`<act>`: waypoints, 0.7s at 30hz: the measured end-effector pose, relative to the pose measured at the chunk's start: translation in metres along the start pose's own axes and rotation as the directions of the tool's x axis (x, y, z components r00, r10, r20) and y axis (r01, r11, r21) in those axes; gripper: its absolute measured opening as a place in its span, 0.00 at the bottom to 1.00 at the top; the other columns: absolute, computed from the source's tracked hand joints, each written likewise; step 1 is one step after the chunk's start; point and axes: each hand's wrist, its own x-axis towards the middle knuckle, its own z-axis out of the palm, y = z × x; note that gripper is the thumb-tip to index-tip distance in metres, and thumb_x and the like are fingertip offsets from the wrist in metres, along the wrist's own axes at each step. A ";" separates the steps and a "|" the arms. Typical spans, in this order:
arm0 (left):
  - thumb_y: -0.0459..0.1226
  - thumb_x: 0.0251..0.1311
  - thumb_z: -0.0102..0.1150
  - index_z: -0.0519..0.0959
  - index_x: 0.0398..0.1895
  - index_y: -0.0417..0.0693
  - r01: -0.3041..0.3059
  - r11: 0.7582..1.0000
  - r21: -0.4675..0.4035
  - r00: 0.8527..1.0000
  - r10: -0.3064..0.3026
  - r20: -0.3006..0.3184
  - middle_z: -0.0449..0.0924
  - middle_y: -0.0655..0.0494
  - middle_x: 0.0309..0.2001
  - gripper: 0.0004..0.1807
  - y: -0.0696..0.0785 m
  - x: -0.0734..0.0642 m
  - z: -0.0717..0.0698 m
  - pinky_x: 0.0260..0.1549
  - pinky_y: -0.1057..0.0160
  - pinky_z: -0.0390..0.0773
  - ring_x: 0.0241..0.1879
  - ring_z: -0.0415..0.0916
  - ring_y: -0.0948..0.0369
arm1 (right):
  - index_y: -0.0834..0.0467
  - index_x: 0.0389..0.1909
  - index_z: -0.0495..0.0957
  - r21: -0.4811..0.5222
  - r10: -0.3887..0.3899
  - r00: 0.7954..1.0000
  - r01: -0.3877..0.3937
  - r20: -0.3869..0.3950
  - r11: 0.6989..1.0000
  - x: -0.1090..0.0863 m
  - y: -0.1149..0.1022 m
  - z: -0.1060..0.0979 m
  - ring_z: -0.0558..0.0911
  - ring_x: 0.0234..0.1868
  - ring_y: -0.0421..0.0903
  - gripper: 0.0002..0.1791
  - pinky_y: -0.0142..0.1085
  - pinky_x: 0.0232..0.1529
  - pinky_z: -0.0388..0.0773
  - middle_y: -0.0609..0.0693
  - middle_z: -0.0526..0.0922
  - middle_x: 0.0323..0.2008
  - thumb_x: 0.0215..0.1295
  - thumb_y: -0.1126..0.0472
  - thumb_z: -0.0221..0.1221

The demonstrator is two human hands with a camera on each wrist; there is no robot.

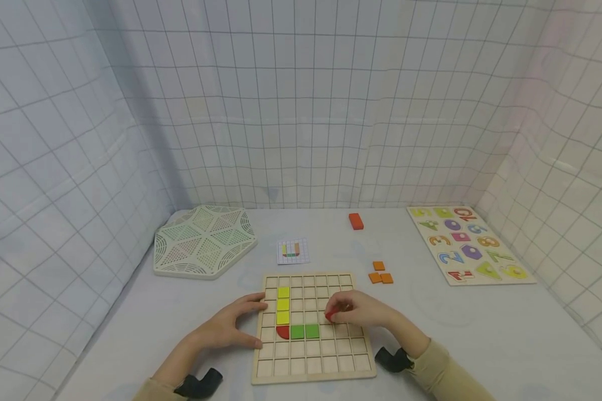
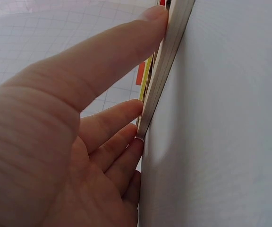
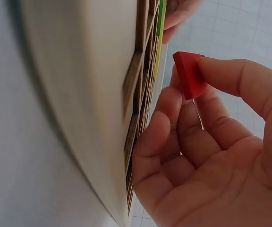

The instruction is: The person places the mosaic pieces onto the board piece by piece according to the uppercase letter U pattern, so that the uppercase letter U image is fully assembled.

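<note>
A wooden grid board point(image 1: 281, 367) lies on the table. Three yellow square tiles point(image 1: 283, 304) form a column on it, with a red quarter-circle tile point(image 1: 283, 332) below them and two green square tiles point(image 1: 305, 331) to the right of that. My left hand point(image 1: 226, 326) rests at the board's left edge, thumb and fingertips touching its side, fingers fairly straight. Over the right part of the grid, my right hand point(image 1: 361, 309) pinches a red tile point(image 3: 189, 75) between thumb and fingers. In the right wrist view this tile is tilted and held off the board.
Behind the board lies a small pattern card point(image 1: 293, 252). Loose orange square tiles point(image 1: 387, 278) are to its right, and a red-orange block point(image 1: 355, 221) farther back. A white hexagonal board point(image 1: 205, 242) lies left, a number puzzle point(image 1: 470, 245) right. Gridded cloth walls surround the table.
</note>
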 end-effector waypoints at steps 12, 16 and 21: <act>0.51 0.41 0.73 0.71 0.61 0.52 -0.010 1.000 -0.007 1.000 0.010 -0.002 0.56 0.52 0.70 0.40 0.000 0.000 0.000 0.63 0.36 0.47 0.70 0.46 0.43 | 0.52 0.41 0.78 0.020 0.028 1.000 -0.028 0.003 0.999 0.002 0.004 0.003 0.78 0.34 0.40 0.08 0.32 0.38 0.76 0.42 0.80 0.32 0.62 0.64 0.58; 0.50 0.41 0.73 0.72 0.61 0.51 -0.009 1.000 -0.009 1.000 0.009 -0.005 0.56 0.52 0.70 0.40 0.001 0.000 0.000 0.63 0.36 0.47 0.70 0.46 0.43 | 0.51 0.42 0.79 0.011 0.035 0.999 -0.035 0.005 0.999 0.002 0.003 0.003 0.77 0.34 0.40 0.10 0.32 0.38 0.76 0.42 0.80 0.33 0.61 0.64 0.59; 0.50 0.41 0.73 0.72 0.61 0.50 -0.008 1.000 -0.016 1.000 0.008 -0.007 0.56 0.51 0.70 0.40 0.002 0.000 0.000 0.63 0.36 0.47 0.69 0.46 0.42 | 0.52 0.40 0.81 0.016 0.034 0.999 -0.035 0.016 0.999 0.002 0.003 0.003 0.78 0.34 0.39 0.08 0.32 0.39 0.76 0.44 0.82 0.33 0.60 0.63 0.61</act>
